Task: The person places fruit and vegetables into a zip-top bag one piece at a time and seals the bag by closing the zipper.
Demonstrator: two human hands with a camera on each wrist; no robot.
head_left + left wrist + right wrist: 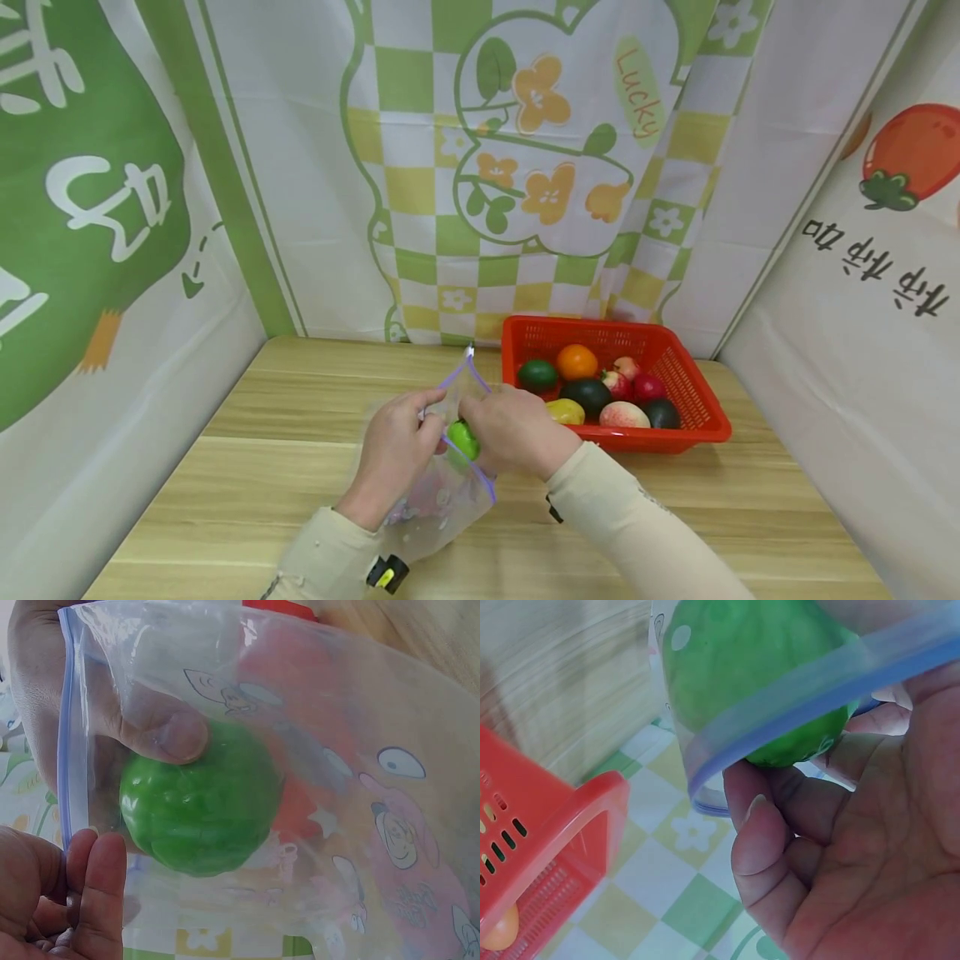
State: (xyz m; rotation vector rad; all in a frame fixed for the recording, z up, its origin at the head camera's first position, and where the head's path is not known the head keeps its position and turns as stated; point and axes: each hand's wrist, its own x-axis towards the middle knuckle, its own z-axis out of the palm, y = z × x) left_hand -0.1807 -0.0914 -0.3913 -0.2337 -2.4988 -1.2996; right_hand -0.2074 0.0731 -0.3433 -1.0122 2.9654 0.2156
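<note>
A clear zip bag (442, 517) with a purple-blue seal and printed cartoon figures hangs with its mouth spread. My left hand (400, 446) pinches the bag's rim between thumb and fingers. With my right hand (517, 429) I hold a bright green, bumpy round fruit (202, 799) inside the bag's mouth. The thumb lies on the fruit, seen through the plastic in the left wrist view. In the right wrist view the blue seal strip (840, 694) crosses in front of the fruit. Some right fingers are hidden by the bag and the fruit.
A red plastic basket (701, 408) stands at the back right of the wooden table (285, 425). It holds several fruits, among them an orange (577, 363), a yellow fruit (566, 412) and a peach (624, 415). Printed curtains (420, 192) enclose the table behind and at both sides.
</note>
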